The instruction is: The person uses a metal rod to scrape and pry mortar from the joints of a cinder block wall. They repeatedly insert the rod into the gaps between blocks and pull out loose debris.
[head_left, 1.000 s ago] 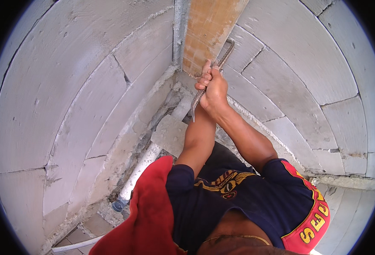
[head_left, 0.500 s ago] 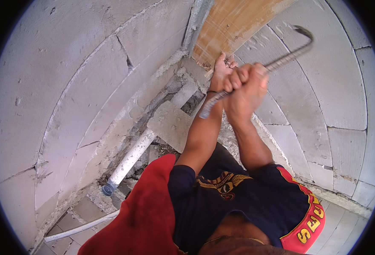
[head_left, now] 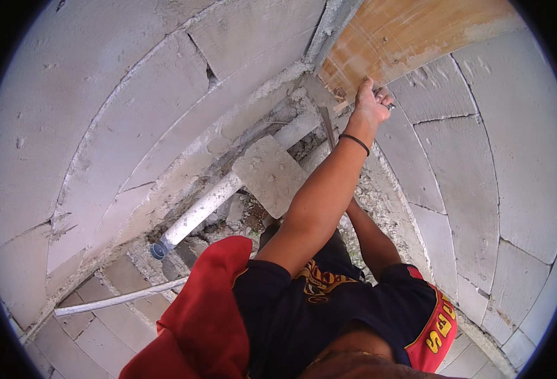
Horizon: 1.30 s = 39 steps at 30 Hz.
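My left hand (head_left: 372, 106) is raised beside the lower edge of an orange-brown wooden board (head_left: 411, 35). Its fingers are curled, and a small dark metal end (head_left: 390, 107) pokes out of them; what it belongs to is not clear. A dark band (head_left: 355, 144) circles the left wrist. Of my right arm, only the forearm (head_left: 374, 237) shows, passing beneath the left one, which hides the right hand. Beyond the left forearm, a narrow brownish bar (head_left: 327, 125) sticks out, possibly part of the hooked pry bar; whether the right hand holds it is hidden.
Grey block walls (head_left: 133, 114) meet at a corner, with a metal profile (head_left: 336, 31) beside the board. Low down, a white pipe (head_left: 203, 210) with a blue-grey end runs under a flat concrete slab (head_left: 269, 174) amid rubble. A white conduit (head_left: 120, 299) lies on the floor at left.
My right hand has dropped from above, out of sight behind the left forearm, along with the hooked pry bar it held. The whole view has shifted, and my left hand appears farther right, still by the board.
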Motion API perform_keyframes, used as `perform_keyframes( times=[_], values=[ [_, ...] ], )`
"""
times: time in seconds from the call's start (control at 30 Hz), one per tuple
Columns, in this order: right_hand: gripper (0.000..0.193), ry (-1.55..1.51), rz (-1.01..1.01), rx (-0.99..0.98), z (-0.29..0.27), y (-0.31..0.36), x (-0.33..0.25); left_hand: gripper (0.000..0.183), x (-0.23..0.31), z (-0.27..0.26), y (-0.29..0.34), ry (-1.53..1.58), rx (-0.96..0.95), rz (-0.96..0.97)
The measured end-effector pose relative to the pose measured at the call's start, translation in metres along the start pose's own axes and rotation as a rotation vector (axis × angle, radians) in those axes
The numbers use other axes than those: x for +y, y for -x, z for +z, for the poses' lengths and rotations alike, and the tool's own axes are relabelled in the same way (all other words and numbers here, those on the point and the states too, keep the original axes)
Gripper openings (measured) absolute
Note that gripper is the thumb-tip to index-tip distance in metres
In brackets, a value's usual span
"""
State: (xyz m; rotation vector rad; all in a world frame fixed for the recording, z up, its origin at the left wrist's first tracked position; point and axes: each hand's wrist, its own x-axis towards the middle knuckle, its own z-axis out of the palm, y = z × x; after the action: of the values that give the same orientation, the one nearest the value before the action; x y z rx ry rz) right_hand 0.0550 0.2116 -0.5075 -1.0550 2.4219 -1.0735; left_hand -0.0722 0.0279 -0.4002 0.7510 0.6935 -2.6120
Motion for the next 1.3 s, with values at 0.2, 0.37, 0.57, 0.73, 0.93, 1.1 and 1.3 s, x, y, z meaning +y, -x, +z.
perform_keyframes(
  times=[0.2, 0.37, 0.57, 0.73, 0.93, 1.1, 1.3],
  values=[
    [0.026, -0.187, -0.207, 0.165, 0.067, -0.133, -0.065, 0.029, -0.008, 0.003, 0.012, -0.032, -0.042, 0.058],
    [0.023, 0.101, -0.029, 0.141, 0.099, -0.144, -0.016, 0.026, -0.014, 0.010, 0.017, -0.051, 0.030, 0.021],
    [0.032, -0.319, -0.273, 0.178, 0.055, -0.129, -0.072, 0.027, -0.006, 0.013, 0.023, -0.081, 0.020, 0.055],
    [0.036, 0.218, 0.062, 0.093, 0.087, -0.138, -0.021, 0.030, -0.008, 0.024, 0.014, -0.043, -0.030, 0.066],
    [0.037, -0.273, -0.296, 0.150, 0.041, -0.123, -0.085, 0.028, -0.004, 0.012, 0.017, -0.016, -0.004, 0.062],
    [0.026, 0.265, 0.054, 0.057, 0.086, -0.150, -0.027, 0.028, -0.004, 0.022, 0.014, -0.031, -0.018, 0.069],
    [0.037, -0.205, -0.207, 0.063, 0.042, -0.126, -0.082, 0.030, -0.003, 0.011, 0.015, -0.024, -0.026, 0.083]
  ],
)
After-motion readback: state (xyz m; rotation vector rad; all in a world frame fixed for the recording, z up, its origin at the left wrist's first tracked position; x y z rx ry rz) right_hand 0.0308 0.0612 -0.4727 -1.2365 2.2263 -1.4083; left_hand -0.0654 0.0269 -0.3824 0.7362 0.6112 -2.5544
